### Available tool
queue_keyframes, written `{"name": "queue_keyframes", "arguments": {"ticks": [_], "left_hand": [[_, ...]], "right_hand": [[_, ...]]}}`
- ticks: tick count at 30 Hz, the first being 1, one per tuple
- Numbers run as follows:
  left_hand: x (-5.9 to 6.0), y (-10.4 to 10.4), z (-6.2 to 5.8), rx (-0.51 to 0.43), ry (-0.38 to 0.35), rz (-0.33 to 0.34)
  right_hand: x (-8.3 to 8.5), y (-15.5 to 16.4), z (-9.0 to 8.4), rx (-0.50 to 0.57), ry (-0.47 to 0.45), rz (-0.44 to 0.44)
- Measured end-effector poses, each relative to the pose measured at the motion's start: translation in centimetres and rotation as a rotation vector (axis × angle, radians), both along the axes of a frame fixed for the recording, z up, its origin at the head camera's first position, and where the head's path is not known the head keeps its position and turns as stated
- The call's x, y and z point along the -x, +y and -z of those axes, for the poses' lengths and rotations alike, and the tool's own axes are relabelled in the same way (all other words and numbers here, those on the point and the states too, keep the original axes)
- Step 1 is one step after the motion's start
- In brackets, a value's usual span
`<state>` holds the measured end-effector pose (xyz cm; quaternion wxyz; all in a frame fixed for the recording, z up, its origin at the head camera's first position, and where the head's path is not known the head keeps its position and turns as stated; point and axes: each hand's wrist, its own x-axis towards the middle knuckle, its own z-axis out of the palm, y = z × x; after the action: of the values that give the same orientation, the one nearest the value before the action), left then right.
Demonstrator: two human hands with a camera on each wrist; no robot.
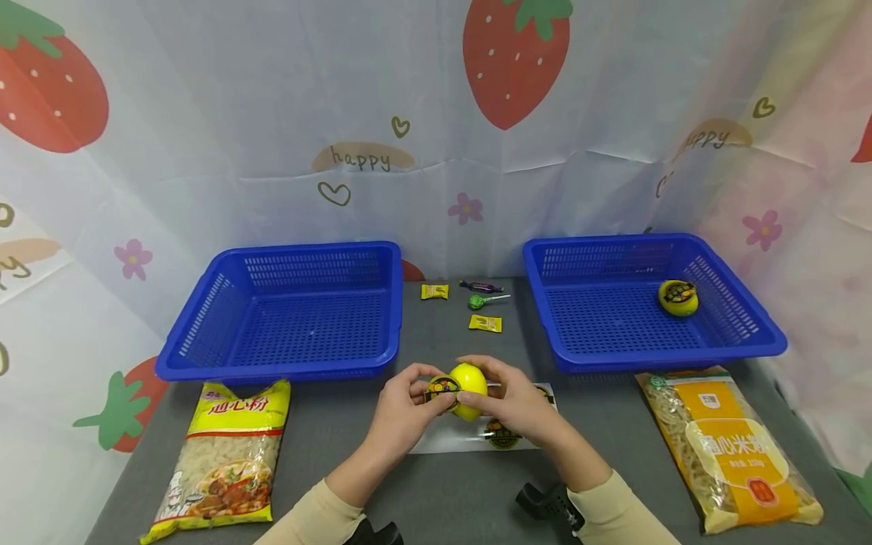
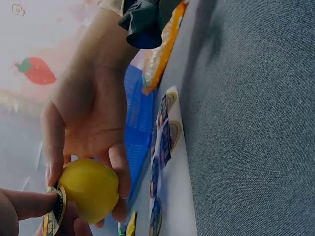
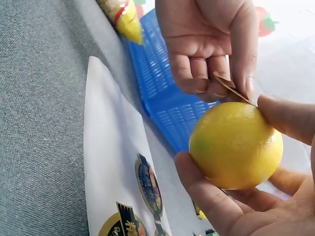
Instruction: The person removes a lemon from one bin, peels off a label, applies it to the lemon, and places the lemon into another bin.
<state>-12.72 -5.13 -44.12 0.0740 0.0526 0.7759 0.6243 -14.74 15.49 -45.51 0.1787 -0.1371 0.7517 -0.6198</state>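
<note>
A yellow lemon [image 1: 470, 381] is gripped by my right hand [image 1: 524, 405], thumb on one side and fingers round the other. My left hand [image 1: 400, 409] pinches a round dark-and-gold sticker [image 1: 441, 387] between thumb and fingertips, right at the lemon's side. In the right wrist view the sticker [image 3: 232, 88] appears edge-on, its edge meeting the lemon's skin [image 3: 236, 147] close to the right thumb. Beneath both hands lies a white sheet [image 1: 446, 439] carrying several more such stickers [image 1: 502, 435], partly hidden by the right hand.
A blue basket [image 1: 309, 371] stands at the left; another blue basket [image 1: 671, 359] at the right holds a stickered lemon [image 1: 679, 297]. Between them lie wrapped candies [image 1: 485, 324] and a green lollipop [image 1: 477, 302]. Pasta bags [image 1: 221, 462] [image 1: 736, 454] flank the hands.
</note>
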Motion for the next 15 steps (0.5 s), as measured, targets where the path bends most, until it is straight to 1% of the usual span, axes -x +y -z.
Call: {"name": "queue_keyframes", "arguments": {"ticks": [5,8,12,15], "left_hand": [[-0.13,-0.02,-0.06,-0.003,0.005,0.016],[-0.1,0.0,0.01,0.0,0.01,0.009],[0.1,-0.05,0.32,0.017,0.013,-0.01],[0.26,-0.19,0.41,0.021,-0.008,0.001]], "right_hand": [[-0.24,-0.14,-0.16,-0.031,-0.043,0.066],[-0.33,-0.06,-0.23,-0.022,-0.049,0.079],[-0.51,0.14,-0.49,0.002,-0.027,0.081],[-0.6,0.37,-0.57,-0.021,0.022,0.082]]}}
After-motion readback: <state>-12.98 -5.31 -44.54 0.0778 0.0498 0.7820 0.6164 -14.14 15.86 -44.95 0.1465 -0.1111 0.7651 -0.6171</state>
